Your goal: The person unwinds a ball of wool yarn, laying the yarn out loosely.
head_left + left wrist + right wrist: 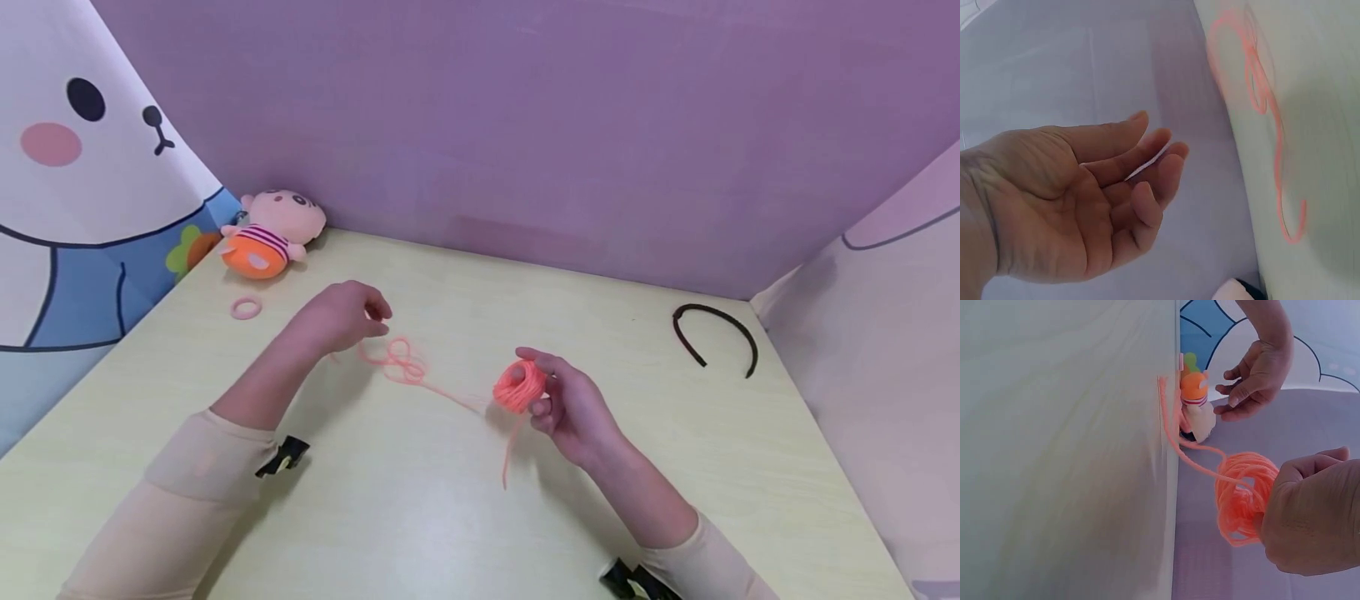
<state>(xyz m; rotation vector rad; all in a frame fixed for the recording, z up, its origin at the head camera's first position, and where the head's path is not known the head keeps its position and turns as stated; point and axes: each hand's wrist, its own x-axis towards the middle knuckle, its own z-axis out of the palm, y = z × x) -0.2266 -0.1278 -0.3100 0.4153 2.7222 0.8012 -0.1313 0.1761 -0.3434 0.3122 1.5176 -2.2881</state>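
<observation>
My right hand (573,408) holds a small wound bundle of coral yarn (517,387) above the table, with fingers curled at its side. A short tail of yarn hangs below the bundle. The right wrist view shows the bundle's looped strands (1247,494) and the hand beside them. To the left, my left hand (345,315) hovers over the table, fingers loosely bent and nothing between them, as the left wrist view (1085,200) shows. Beneath and beside it, a loose yarn strand (405,371) lies in loops on the table and stretches toward the bundle.
A plush doll (273,233) in orange and stripes leans in the back left corner. A pink ring (246,308) lies in front of it. At the far right is a black headband (716,310). Purple and printed panels (525,125) enclose the table.
</observation>
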